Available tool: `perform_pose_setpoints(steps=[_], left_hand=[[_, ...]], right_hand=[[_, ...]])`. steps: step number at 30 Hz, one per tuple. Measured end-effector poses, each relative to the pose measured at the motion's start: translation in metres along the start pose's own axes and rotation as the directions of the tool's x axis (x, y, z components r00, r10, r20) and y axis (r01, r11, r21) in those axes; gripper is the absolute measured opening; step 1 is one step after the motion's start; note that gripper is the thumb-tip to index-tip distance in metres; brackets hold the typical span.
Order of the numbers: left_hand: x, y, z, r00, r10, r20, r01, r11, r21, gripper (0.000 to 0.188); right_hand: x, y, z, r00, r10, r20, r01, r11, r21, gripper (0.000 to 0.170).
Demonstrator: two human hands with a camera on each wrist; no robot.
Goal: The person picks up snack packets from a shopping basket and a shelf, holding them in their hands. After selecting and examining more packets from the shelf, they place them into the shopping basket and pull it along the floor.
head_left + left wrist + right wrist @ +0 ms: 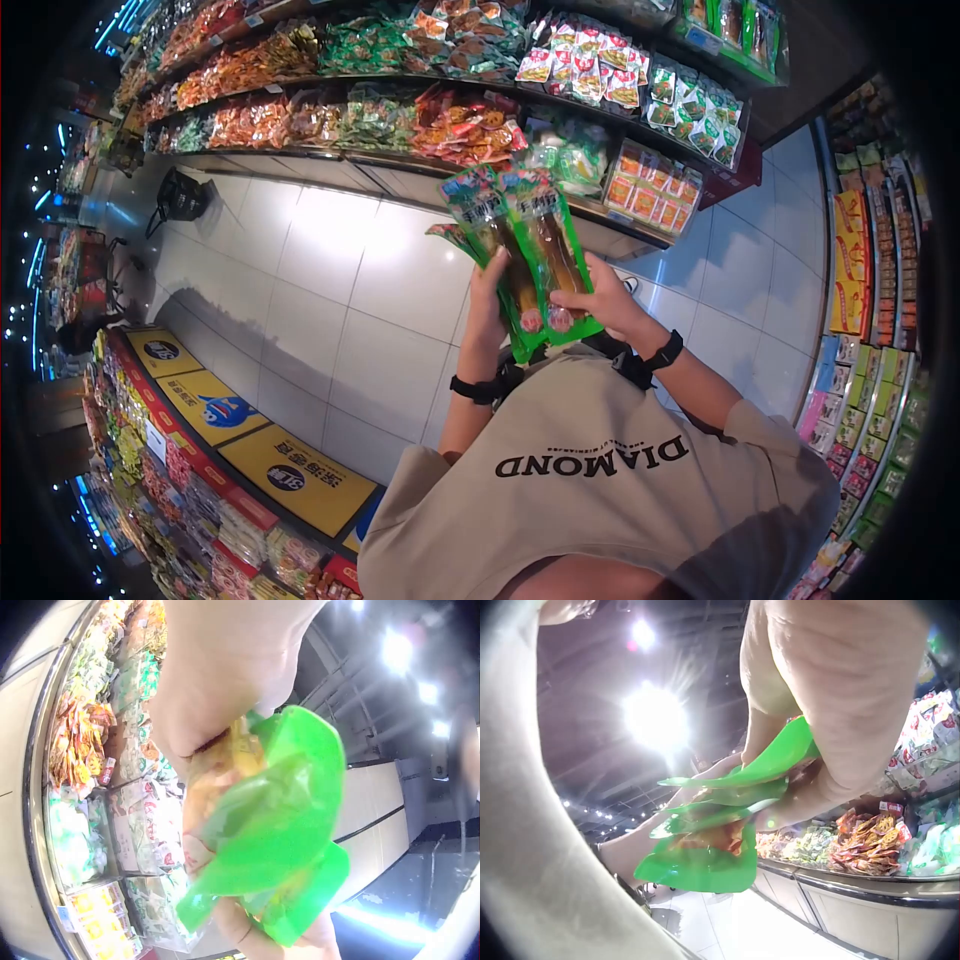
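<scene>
In the head view several long green snack packets with clear windows and brown contents are held upright, fanned side by side in front of the shirt. My left hand (487, 300) grips the left green packet (497, 235), thumb across its front; another packet's corner (450, 236) sticks out behind it. My right hand (610, 300) pinches the right green packet (548, 225), thumb on its lower front and fingers behind. The two packets overlap along their inner edges. In the left wrist view, green packet ends (300, 817) spread below the left hand. Stacked green packet ends (705, 874) show in the right wrist view.
Shelves of bagged snacks (380, 120) run along the far side, with boxed packs (655, 190) at their right end. A yellow-fronted display (290, 470) stands at lower left. Racks (865, 400) line the right. A black basket (182, 195) sits on the tiled floor (330, 260).
</scene>
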State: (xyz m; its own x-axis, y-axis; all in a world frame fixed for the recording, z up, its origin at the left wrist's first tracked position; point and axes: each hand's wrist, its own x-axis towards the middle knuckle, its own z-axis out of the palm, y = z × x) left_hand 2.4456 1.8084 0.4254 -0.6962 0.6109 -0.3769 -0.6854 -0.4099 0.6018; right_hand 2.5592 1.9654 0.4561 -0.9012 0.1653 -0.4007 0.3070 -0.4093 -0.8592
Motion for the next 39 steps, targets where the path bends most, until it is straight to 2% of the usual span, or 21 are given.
perform_pose_setpoints(steps=[3,7,9,11,12,13,15,16,17,19,20,23,25,29,30,32,33,35,36,38,39], left_hand=[[-0.006,0.007,0.003,0.999,-0.035,0.03,0.037,0.996,-0.079,0.045],[0.003,0.006,-0.002,0.991,-0.013,0.135,0.025,0.996,-0.088,0.053],[0.004,0.009,0.003,0.988,0.005,0.156,0.016,0.991,-0.13,0.048],[0.005,0.01,0.006,0.99,0.08,0.113,-0.074,0.996,-0.051,0.042],[0.003,0.01,0.008,0.995,0.098,0.002,-0.098,0.995,-0.032,0.037],[0.002,0.009,0.012,0.996,0.095,-0.001,-0.095,0.995,-0.033,0.037],[0.002,0.009,0.021,0.986,0.163,-0.037,-0.156,0.974,0.162,0.034],[0.007,0.006,0.016,0.986,0.164,-0.024,-0.155,0.966,0.205,0.036],[0.006,0.006,0.016,0.986,0.163,-0.024,-0.155,0.967,0.204,0.036],[0.006,0.009,0.016,0.996,0.077,-0.036,-0.073,0.992,0.104,0.037],[0.006,0.01,0.014,0.999,0.03,-0.04,-0.029,0.999,0.028,0.038],[0.008,0.007,0.013,0.999,0.04,-0.022,-0.041,0.997,-0.063,0.042],[0.007,0.009,0.019,0.998,0.058,0.03,-0.054,0.993,-0.108,0.042],[0.001,0.02,0.02,0.982,0.049,0.181,-0.024,0.99,-0.138,0.044],[0.001,0.019,0.013,0.983,0.049,0.177,-0.024,0.99,-0.14,0.044],[0.007,0.014,-0.001,1.0,0.004,0.008,-0.004,1.0,-0.019,0.039],[0.007,0.013,-0.004,1.0,0.002,0.009,-0.002,1.0,-0.019,0.039],[0.006,0.015,-0.006,0.993,-0.031,-0.111,0.051,0.983,0.177,0.029],[0.006,0.014,0.0,0.994,-0.031,-0.108,0.051,0.983,0.179,0.029],[0.006,0.006,0.015,0.988,0.129,-0.088,-0.13,0.991,-0.008,0.024],[0.005,0.006,0.015,0.988,0.127,-0.086,-0.129,0.992,-0.009,0.024]], right_hand=[[0.0,-0.004,-0.007,0.997,-0.045,-0.06,0.046,0.999,0.008,0.057],[-0.004,-0.012,-0.018,0.997,-0.069,0.016,0.068,0.997,0.047,0.054],[-0.006,-0.018,-0.013,0.993,-0.116,-0.002,0.116,0.993,0.039,0.055],[-0.007,-0.025,-0.005,0.994,-0.107,-0.01,0.107,0.993,0.048,0.056],[-0.006,-0.027,-0.002,0.995,-0.097,0.029,0.096,0.995,0.033,0.059],[-0.006,-0.027,0.0,0.995,-0.093,0.027,0.092,0.995,0.034,0.059],[-0.005,-0.026,0.006,0.999,-0.037,0.021,0.036,0.999,0.03,0.059],[0.0,-0.017,0.007,0.992,-0.117,-0.043,0.118,0.992,0.032,0.058],[0.003,-0.011,0.005,0.992,-0.116,-0.043,0.117,0.993,0.032,0.058],[0.007,-0.007,0.0,0.966,-0.191,-0.174,0.175,0.979,-0.103,0.055],[0.007,-0.006,-0.003,0.966,-0.192,-0.173,0.176,0.979,-0.105,0.055],[0.004,-0.008,-0.007,0.947,-0.19,-0.26,0.162,0.979,-0.126,0.053],[-0.001,-0.014,-0.007,0.914,-0.215,-0.345,0.214,0.976,-0.041,0.051],[-0.006,-0.031,-0.038,0.902,-0.211,-0.377,0.232,0.973,0.009,0.047],[-0.007,-0.035,-0.049,0.909,-0.218,-0.355,0.244,0.969,0.03,0.046],[-0.01,-0.041,-0.054,0.9,-0.242,-0.364,0.286,0.955,0.074,0.042],[-0.011,-0.04,-0.059,0.899,-0.242,-0.365,0.287,0.955,0.074,0.042],[-0.012,-0.042,-0.069,0.948,-0.204,-0.244,0.257,0.943,0.211,0.043],[-0.014,-0.042,-0.068,0.951,-0.21,-0.225,0.263,0.933,0.245,0.043],[-0.021,-0.047,-0.057,0.956,-0.194,-0.221,0.253,0.927,0.277,0.043],[-0.023,-0.05,-0.051,0.961,-0.177,-0.212,0.238,0.921,0.31,0.043]])
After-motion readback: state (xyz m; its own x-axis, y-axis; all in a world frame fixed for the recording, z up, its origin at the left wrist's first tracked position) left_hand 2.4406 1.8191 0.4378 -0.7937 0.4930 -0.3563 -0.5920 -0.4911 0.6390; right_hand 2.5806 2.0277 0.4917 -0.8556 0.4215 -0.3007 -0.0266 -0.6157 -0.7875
